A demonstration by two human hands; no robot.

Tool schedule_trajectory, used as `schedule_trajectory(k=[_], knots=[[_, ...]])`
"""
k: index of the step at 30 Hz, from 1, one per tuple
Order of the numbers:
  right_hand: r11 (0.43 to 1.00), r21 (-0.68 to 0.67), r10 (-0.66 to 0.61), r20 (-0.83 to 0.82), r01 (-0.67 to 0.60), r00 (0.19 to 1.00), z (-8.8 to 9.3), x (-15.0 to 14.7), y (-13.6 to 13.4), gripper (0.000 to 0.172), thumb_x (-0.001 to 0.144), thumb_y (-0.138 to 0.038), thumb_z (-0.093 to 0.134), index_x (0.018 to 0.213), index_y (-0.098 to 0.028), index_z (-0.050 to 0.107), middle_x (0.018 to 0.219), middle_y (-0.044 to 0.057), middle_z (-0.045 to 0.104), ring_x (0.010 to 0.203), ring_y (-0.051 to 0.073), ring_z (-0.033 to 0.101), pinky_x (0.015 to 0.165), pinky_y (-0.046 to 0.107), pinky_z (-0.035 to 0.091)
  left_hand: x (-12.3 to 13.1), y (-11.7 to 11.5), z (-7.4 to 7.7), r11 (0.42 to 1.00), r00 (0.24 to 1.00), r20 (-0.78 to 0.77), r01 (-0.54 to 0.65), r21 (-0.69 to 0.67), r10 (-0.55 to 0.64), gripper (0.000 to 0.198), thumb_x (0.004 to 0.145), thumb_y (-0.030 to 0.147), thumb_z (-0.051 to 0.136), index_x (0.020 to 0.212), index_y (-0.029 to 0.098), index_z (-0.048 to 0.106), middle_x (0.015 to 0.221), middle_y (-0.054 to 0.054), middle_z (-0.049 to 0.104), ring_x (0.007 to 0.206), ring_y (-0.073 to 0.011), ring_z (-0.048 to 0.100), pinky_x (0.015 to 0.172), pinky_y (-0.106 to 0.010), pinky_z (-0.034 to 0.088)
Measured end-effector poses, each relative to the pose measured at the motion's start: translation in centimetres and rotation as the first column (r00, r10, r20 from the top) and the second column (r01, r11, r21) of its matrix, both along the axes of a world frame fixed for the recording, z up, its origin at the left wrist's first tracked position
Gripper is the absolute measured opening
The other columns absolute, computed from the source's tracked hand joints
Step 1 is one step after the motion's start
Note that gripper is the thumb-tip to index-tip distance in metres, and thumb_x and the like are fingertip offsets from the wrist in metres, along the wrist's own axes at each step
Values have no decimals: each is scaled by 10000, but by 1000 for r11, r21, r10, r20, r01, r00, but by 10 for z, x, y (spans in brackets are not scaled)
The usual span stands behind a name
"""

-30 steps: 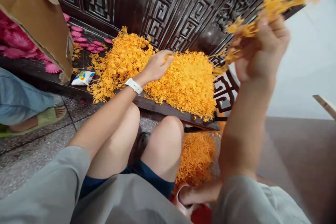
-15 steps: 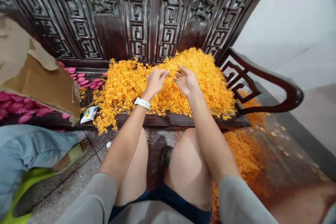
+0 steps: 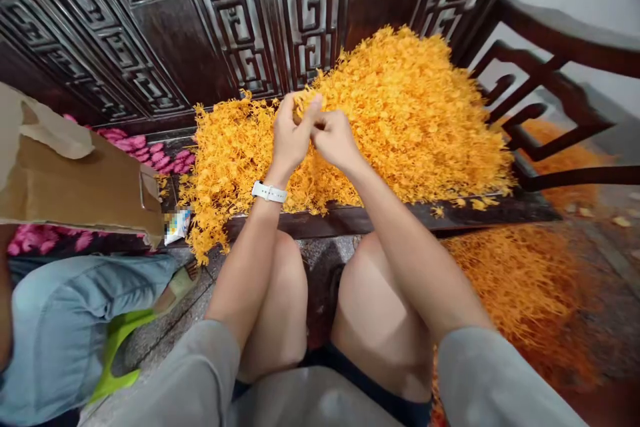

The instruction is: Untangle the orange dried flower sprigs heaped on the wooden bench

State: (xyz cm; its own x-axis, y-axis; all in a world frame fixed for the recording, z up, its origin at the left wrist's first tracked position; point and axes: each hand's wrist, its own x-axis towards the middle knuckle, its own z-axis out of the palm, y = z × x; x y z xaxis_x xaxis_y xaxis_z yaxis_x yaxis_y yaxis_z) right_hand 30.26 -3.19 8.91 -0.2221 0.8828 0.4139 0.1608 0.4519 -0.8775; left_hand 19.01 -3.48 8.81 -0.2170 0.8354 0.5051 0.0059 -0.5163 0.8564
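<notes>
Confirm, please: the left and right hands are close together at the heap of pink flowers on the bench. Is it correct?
The colour is wrong: the head view shows the left hand and right hand close together at the heap of yellow-orange flowers on the bench.

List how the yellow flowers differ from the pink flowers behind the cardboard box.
The yellow flowers are golden; the pink flowers are magenta. The yellow flowers rise in a big heap, while the pink flowers lie low. The yellow flowers look stringy; the pink flowers look like compact, rounded discs. Both lie on the dark bench.
</notes>
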Motion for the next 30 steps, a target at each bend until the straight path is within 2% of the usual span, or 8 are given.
schedule_trajectory(k=[3,6,13,15,17,20,24,30], knots=[[995,-22,94,28,-93,995,3,-5,1,536,972,-355,685,574,-208,357,589,-39,301,602,99,281,609,293,320,-10,3,4,994,992,81,-93,-54,97,446,873,665,719,848,221,691,873,-43,666,895,-187,646,800,-300,504],[991,-38,130,33,-129,991,5,-14,-2,540,996,-425,666,599,-205,372,587,-45,323,604,99,282,605,294,275,-19,4,5,982,971,172,-145,-119,164,426,917,628,699,774,227,678,693,-10,581,674,-143,553,642,-282,430],[981,151,-156,218,125,963,10,-21,-11,282,832,-280,783,746,-207,524,754,10,569,719,159,483,686,323,348,-20,-3,6,975,955,207,-190,-116,211,374,821,455,880,722,205,620,680,30,542,625,-98,468,608,-250,388],[966,217,-184,212,138,960,12,-17,-12,267,800,-276,810,865,-209,560,850,26,592,785,176,511,722,332,382,-20,-6,7,978,963,199,-157,-139,183,348,784,392,921,745,202,632,699,29,565,650,-97,505,625,-243,404],[976,208,-109,178,71,978,14,-11,-12,299,800,-277,817,967,-213,577,877,20,583,790,171,513,726,332,403,-20,-9,8,984,974,202,-74,-162,106,342,771,381,932,769,202,641,720,22,593,685,-105,549,644,-239,429],[995,83,51,61,-56,997,14,-6,-8,333,816,-366,836,975,-217,584,843,0,561,738,146,491,683,320,424,-21,-12,10,982,964,264,78,-172,-31,368,793,476,902,798,208,650,763,0,628,720,-118,589,662,-244,467],[994,-60,84,-182,-96,980,10,-6,-4,482,773,-555,864,911,-225,541,780,-12,537,694,139,494,610,314,445,-24,-16,13,963,927,360,188,-193,-109,409,841,614,812,841,220,703,793,-35,638,721,-126,600,622,-246,463],[986,-116,87,-247,-119,965,5,-4,3,600,704,-574,916,1030,-221,556,890,18,576,748,150,574,655,341,532,-26,-13,5,958,933,319,231,-168,-168,251,807,403,904,842,220,736,862,-17,658,752,-109,589,625,-223,440]])
